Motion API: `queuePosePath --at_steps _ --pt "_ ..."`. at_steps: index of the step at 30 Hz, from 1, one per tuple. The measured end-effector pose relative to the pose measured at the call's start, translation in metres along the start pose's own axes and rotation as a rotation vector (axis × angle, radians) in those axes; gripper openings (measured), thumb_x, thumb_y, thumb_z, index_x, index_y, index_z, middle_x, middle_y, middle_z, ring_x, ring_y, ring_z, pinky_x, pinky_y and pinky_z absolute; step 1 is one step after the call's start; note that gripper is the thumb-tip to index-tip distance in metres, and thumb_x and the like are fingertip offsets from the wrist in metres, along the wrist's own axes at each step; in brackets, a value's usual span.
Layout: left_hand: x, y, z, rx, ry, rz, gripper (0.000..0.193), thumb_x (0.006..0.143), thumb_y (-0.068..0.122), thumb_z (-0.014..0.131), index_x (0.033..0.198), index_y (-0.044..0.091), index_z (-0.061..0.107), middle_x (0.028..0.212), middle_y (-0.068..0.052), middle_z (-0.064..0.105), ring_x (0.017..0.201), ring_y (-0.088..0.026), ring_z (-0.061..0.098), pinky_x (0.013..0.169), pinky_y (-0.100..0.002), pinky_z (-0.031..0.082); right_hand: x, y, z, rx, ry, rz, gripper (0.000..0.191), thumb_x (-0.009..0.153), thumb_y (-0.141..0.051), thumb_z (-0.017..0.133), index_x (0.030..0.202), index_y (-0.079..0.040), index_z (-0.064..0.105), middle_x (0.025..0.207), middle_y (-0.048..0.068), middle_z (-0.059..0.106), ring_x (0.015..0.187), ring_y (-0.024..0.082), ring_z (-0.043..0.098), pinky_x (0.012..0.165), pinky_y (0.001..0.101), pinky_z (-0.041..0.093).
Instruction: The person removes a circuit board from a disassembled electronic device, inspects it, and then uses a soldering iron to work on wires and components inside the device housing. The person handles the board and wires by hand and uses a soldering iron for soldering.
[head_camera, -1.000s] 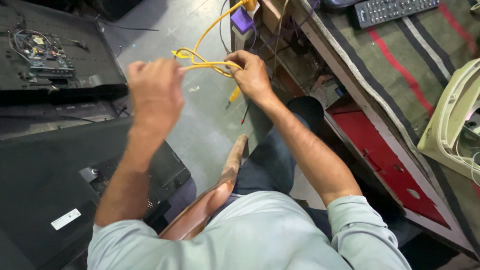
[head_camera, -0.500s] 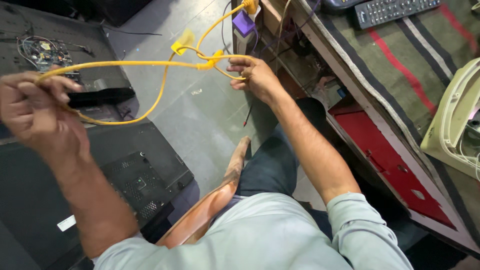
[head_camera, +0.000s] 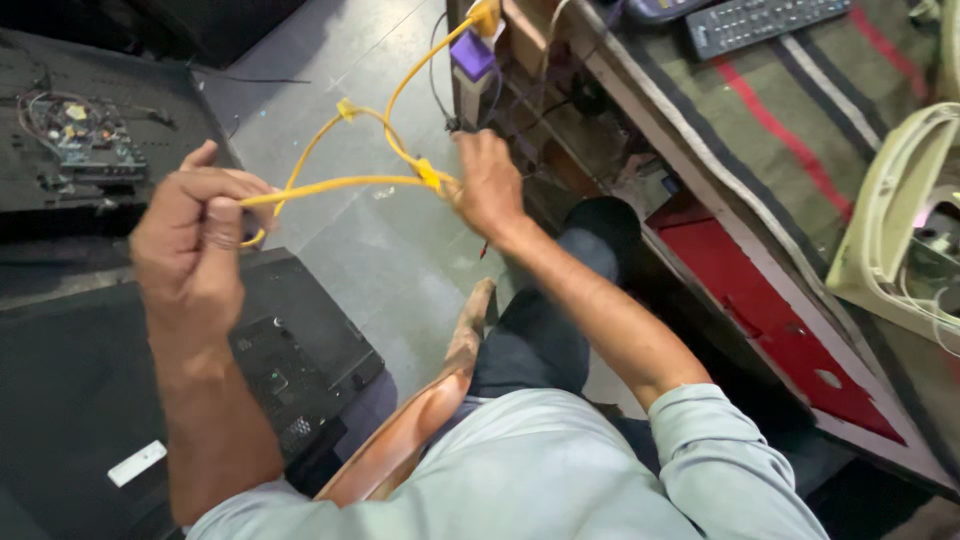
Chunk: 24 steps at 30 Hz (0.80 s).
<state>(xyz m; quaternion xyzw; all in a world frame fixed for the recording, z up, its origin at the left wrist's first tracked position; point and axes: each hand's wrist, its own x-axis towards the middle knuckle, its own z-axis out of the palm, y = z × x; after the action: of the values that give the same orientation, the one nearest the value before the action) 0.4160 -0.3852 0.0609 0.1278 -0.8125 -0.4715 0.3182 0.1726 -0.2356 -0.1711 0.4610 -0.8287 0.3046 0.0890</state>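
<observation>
Both hands grip the yellow cable (head_camera: 340, 186) left of the desk (head_camera: 800, 130): left hand (head_camera: 195, 240) fisted on one end, right hand (head_camera: 488, 185) pinching its knot (seemingly untangling).

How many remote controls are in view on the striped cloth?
1. A dark remote control lies at the top edge on the striped cloth, right of the person's right hand. A grey device beside it is cut off; more may lie out of frame.

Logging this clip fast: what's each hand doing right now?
Left hand: closed in a fist on the yellow cable.
Right hand: closed, gripping the same cable at its other end.
</observation>
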Motion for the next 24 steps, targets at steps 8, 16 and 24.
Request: queuePosePath --at_steps 8,16,24 --pt "0.026 0.028 0.021 0.050 0.012 0.015 0.018 0.121 0.014 0.048 0.107 0.005 0.055 0.093 -0.002 0.067 0.102 -0.013 0.067 0.128 -0.048 0.027 -0.001 -0.035 -0.063 0.316 -0.234 -0.342 0.062 0.084 -0.014 0.078 0.140 -0.009 0.053 0.115 0.012 0.056 0.104 0.032 0.059 0.081 0.0416 0.052" --pt "0.026 0.035 0.034 0.032 0.011 0.052 0.020 0.122 0.014 0.047 0.106 0.005 0.054 0.093 -0.003 0.068 0.108 -0.016 0.070 0.129 -0.047 0.026 0.001 -0.044 -0.074 0.265 -0.129 -0.456 0.038 0.084 -0.018 0.079 0.117 -0.007 0.064 0.108 0.011 0.057 0.098 0.029 0.057 0.079 0.0401 0.051" --pt "0.019 0.036 -0.002 -0.031 -0.327 0.025 0.019 0.110 0.011 0.050 0.109 0.001 0.067 0.095 -0.008 0.074 0.099 -0.018 0.072 0.130 -0.049 0.032 0.004 -0.034 -0.066 0.160 -0.243 -0.303 0.022 0.087 -0.025 0.075 0.089 -0.005 0.065 0.088 0.011 0.060 0.087 0.030 0.062 0.069 0.0432 0.051"
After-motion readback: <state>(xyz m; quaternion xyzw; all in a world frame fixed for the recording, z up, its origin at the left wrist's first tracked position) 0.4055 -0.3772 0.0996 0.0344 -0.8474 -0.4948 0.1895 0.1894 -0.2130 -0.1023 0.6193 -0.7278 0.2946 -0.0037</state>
